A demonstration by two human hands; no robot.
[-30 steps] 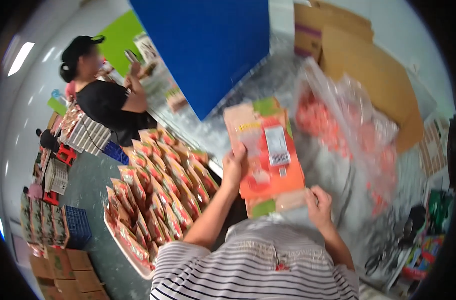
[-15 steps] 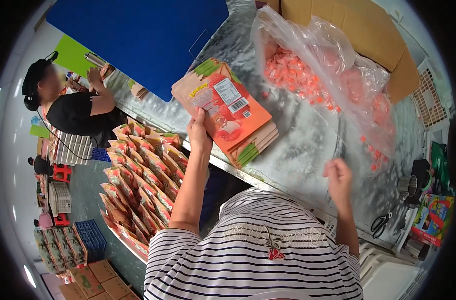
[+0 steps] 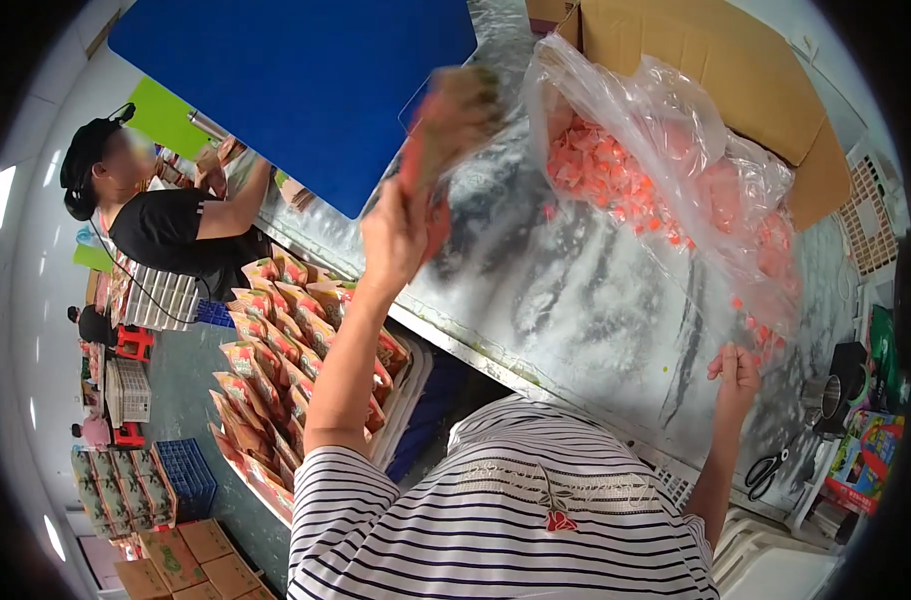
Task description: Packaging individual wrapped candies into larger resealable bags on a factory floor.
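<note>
My left hand (image 3: 395, 235) is closed round a stack of flat red and tan printed pouches (image 3: 455, 120), tilted up on edge and smeared by motion. It is over the table's near edge, beside a blue board. Fingers curled together, my right hand (image 3: 735, 378) hovers low at the table's right side, close to a few loose red-orange wrapped pieces (image 3: 762, 338). Whether a small piece sits in its fingertips I cannot make out. Many more wrapped pieces (image 3: 600, 165) spill from a clear plastic bag (image 3: 665, 125) at the far right.
The bag lies against an open cardboard box (image 3: 715, 60). A blue board (image 3: 295, 90) covers the table's far left. Upright filled pouches (image 3: 285, 350) crowd a tray at my left. Scissors (image 3: 768, 470) and a metal cup (image 3: 821, 397) lie right. A person in black (image 3: 165, 220) works at left.
The pouch stack has swung up and away from lying flat over the table to edge-on. My right hand has moved right, closer to the loose wrapped pieces.
</note>
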